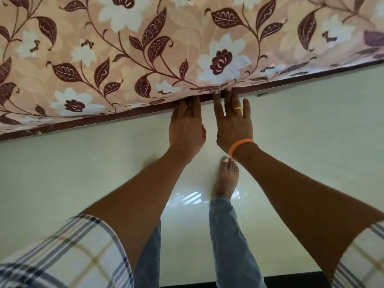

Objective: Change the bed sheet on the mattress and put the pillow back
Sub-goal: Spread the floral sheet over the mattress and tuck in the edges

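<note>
A peach bed sheet (128, 59) with white flowers and maroon leaves covers the mattress across the upper half of the head view. Its dark maroon edge (124, 118) runs along the side of the bed. My left hand (186, 125) and my right hand (232, 119) are side by side at that edge, palms down, fingers straight. The fingertips of both hands go under the sheet's edge and are partly hidden by the fabric. My right hand wears a gold ring and an orange wristband (239, 145). No pillow is in view.
A glossy pale tiled floor (311, 142) lies below the bed edge. My bare right foot (226, 177) stands on it just under my hands. A dark strip (291, 280) shows at the bottom of the floor.
</note>
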Available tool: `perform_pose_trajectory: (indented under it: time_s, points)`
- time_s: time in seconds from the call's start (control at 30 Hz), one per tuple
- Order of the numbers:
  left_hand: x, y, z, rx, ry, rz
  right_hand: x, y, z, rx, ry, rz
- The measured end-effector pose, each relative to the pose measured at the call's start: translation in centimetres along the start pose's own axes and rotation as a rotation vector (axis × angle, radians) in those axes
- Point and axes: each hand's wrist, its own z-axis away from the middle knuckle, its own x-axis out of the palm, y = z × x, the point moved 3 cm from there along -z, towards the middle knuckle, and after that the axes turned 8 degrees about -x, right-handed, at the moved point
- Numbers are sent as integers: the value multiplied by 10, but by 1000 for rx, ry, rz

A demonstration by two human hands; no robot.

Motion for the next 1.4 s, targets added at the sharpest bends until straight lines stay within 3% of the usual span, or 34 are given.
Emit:
perform_pose_trajectory:
  time_s: [0.1, 0.17, 0.3, 0.4, 0.47, 0.53, 0.63, 0.7, 0.83, 1.0, 1.13, 1.23, 1.33, 1.4]
  points:
    - [-29, 14, -18, -54, 35, -10, -7, 2, -1, 21, -33, 11]
    - [-45, 22, -30, -97, -71, -14, -10, 1, -4, 72, -42, -35]
    - [-53, 42, -21, -7, -159, -189, -14, -4, 2, 101, 10, -258]
    - [-49, 60, -6, 70, -207, -157, -22, 19, 18, 152, 133, -485]
    - [-49, 79, 1, 253, -125, -66, -25, 46, 32, 327, 281, -655]
    - [-45, 99, 6, 465, 62, -1, -31, 78, 47, 554, 461, -899]
    - [-43, 133, -5, 585, 246, -129, -38, 127, 48, 711, 564, -1017]
    - [-41, 149, -23, 583, 274, -298, -40, 153, 36, 711, 478, -962]
    - [-13, 151, -52, 580, 166, -617, -31, 174, 7, 712, 225, -843]
    - [-3, 163, -55, 504, -50, -800, -20, 177, 2, 787, 95, -785]
    - [-18, 181, -43, 386, -225, -736, -21, 196, 19, 800, -135, -808]
    - [-29, 213, -32, 375, -414, -654, -41, 223, 33, 775, 51, -957]
    - [-51, 250, -19, 339, -563, -461, -64, 262, 48, 1045, 394, -1295]
    - [-67, 277, -21, 449, -471, -258, -72, 286, 53, 1201, 567, -1442]
